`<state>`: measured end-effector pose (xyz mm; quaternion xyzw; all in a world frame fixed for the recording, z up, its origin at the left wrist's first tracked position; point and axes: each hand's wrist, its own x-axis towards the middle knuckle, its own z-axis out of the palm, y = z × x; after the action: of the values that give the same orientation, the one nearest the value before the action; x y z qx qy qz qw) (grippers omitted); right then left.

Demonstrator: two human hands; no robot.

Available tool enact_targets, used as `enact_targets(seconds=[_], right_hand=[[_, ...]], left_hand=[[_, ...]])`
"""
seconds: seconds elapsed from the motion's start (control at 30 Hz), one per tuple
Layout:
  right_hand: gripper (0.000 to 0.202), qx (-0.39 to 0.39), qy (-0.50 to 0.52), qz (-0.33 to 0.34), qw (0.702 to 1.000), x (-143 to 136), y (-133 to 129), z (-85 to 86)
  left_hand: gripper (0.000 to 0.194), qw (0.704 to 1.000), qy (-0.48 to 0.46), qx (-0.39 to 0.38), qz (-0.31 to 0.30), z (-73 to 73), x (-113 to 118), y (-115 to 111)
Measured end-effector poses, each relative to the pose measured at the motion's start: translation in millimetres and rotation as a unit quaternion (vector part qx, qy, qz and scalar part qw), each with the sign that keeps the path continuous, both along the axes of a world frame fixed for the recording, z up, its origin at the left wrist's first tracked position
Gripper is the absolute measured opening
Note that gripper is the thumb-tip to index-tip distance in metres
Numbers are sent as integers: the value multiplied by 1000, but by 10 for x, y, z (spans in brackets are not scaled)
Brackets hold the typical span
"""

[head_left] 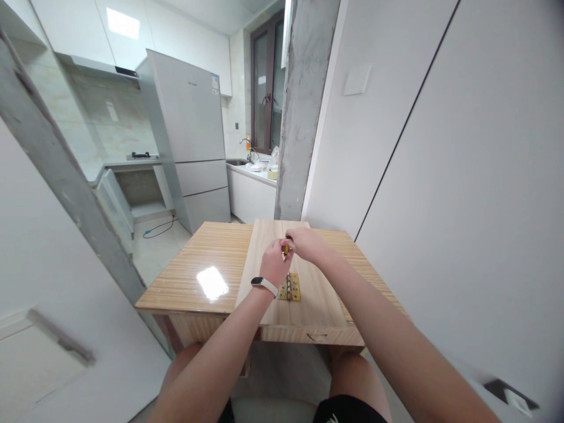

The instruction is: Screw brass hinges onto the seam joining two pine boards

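Note:
Two pale wooden boards [269,238] lie edge to edge on the table, a thin seam running between them. A brass hinge [295,288] lies across the seam, on the near side of my hands. My left hand [274,264], with a white-strapped band on the wrist, has its fingers pinched at a small brass-coloured piece [286,249] over the far part of the boards. My right hand [306,243] is closed right beside it, fingers bent down around something dark and small. What the right fingers hold is mostly hidden.
The glossy wood-grain table [185,282] has a drawer with a handle [317,336] at its front edge. A white wall [440,176] stands close on the right. Beyond are a grey fridge [198,117], a sink [238,162] and a cable [158,231] on the floor.

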<state>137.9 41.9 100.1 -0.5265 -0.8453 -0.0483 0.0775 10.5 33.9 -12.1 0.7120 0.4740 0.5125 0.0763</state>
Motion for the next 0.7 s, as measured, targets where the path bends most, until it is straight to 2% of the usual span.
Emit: enact_targets(seconds=[0.1,0.2,0.33,0.47,0.7], right_hand=[[40,4,-2,-27,1000,-2,16,-21],[39,5,3,-32,999,19,29,-40],[22,20,42,22,999,46,-7,-35],[23,13,74,78,994,65,-92,3],[21,18,64,51,997,75,-145,19]], left_hand=[[9,1000,-26,-14,0,11,-21,12],[7,999,-30,-18,-9,-5,-30,0],[5,1000,-11,-5,-20,-20,-34,-31],[8,1000,8,9,-26,-26,-19,-68],[21,999,22,24,-20,-28,46,-149]])
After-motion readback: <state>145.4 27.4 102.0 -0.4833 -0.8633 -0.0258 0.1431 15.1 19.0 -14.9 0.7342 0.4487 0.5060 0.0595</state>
